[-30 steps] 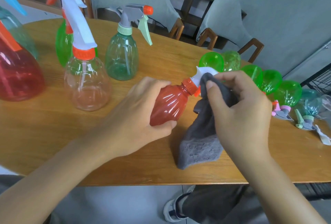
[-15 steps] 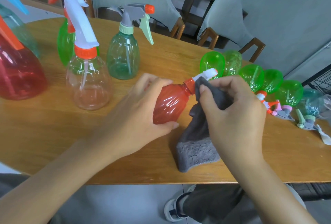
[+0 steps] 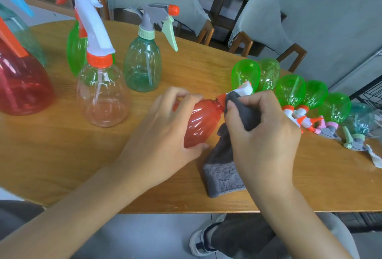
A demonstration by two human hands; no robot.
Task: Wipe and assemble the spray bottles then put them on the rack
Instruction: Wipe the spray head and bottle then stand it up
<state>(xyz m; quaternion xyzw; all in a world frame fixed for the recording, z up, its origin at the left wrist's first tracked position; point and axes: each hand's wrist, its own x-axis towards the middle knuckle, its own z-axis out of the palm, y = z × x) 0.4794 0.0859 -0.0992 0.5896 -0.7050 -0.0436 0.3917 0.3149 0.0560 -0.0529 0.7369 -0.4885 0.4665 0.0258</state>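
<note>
A small red spray bottle (image 3: pixel 200 122) lies tilted over the wooden table (image 3: pixel 62 155), neck pointing up and right. My left hand (image 3: pixel 165 134) grips its body. My right hand (image 3: pixel 262 130) holds a grey cloth (image 3: pixel 225 167) wrapped round the bottle's white spray head (image 3: pixel 245 90), of which only the tip shows. The cloth's lower end rests on the table.
Upright bottles stand at the left: a big red one (image 3: pixel 20 85), a clear one (image 3: pixel 103 95), a teal one (image 3: pixel 142 66) and a green one (image 3: pixel 75 52). Several green bottles (image 3: pixel 291 91) lie in a row at right. A black wire rack (image 3: pixel 370 95) sits at the far right edge.
My right hand with the cloth has slid a little along the spray head, covering more of it. The red bottle has stayed in my left hand, shifting slightly.
</note>
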